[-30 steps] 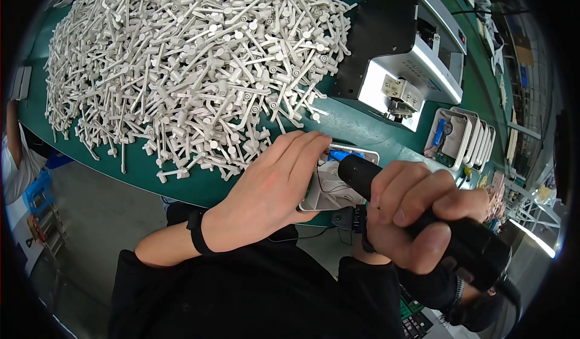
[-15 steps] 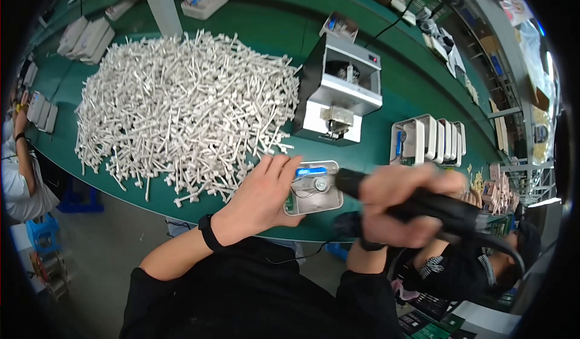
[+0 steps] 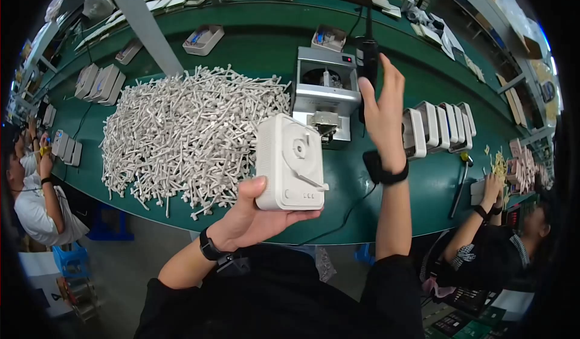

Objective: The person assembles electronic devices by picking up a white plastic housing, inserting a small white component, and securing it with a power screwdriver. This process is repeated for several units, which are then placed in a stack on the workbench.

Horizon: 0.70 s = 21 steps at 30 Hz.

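Observation:
A white plastic housing (image 3: 289,170) rests in my left hand (image 3: 248,215), held up off the bench. My thumb is on its near left edge and my fingers pass under it. Its outer face shows, with a round recess, a slim bar and small holes; the inside is hidden. Farther right, my right hand (image 3: 386,112) is open, fingers stretched upward and thumb apart. Beside that hand, a black electric screwdriver (image 3: 367,64) stands upright by the screw feeder (image 3: 327,91); I see no grip around it.
A heap of white stick-like parts (image 3: 193,137) covers the bench left of the housing. Several white open housings (image 3: 426,124) stand in a row at right, with a hammer (image 3: 462,185) nearer. People work on both sides. A black cable (image 3: 347,218) crosses the bench edge.
The housing has been lifted and turned over, so its outer face shows instead of its inside. My right hand has moved up and away, letting go of the electric screwdriver beside the feeder.

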### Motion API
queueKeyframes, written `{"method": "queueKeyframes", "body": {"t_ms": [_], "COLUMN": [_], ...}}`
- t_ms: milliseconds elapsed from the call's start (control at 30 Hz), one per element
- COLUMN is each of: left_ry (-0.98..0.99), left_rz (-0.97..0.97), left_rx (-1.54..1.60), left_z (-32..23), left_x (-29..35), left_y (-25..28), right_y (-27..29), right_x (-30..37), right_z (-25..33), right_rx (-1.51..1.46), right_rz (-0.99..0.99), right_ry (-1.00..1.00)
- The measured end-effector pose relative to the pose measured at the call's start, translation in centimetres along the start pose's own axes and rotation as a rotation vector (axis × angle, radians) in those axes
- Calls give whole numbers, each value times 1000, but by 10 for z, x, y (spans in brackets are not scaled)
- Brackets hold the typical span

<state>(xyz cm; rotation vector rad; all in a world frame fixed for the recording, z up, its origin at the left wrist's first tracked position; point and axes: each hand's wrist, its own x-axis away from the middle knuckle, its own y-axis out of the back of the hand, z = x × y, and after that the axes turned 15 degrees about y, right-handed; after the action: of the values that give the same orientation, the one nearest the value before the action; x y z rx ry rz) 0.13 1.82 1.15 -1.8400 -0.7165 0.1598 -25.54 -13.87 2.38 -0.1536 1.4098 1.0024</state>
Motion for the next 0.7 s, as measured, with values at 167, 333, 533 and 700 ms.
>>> {"method": "queueKeyframes", "body": {"t_ms": [167,333,533,700], "left_ry": [-23,30,-34,-166], "left_rz": [-86,-96,-373,-326], "left_rx": [-27,-135,-643,-585], "left_z": [-3,1,3,-9], "left_x": [-1,-10,-8,-24], "left_y": [-2,-8,-16,-51], "right_y": [73,79,106,123], "right_x": [37,71,76,93], "right_z": [80,96,130,117], "right_rx": [-838,-589,-360,-246], "right_rz": [591,472,290,199], "right_ry": [-137,-113,-39,-15]}}
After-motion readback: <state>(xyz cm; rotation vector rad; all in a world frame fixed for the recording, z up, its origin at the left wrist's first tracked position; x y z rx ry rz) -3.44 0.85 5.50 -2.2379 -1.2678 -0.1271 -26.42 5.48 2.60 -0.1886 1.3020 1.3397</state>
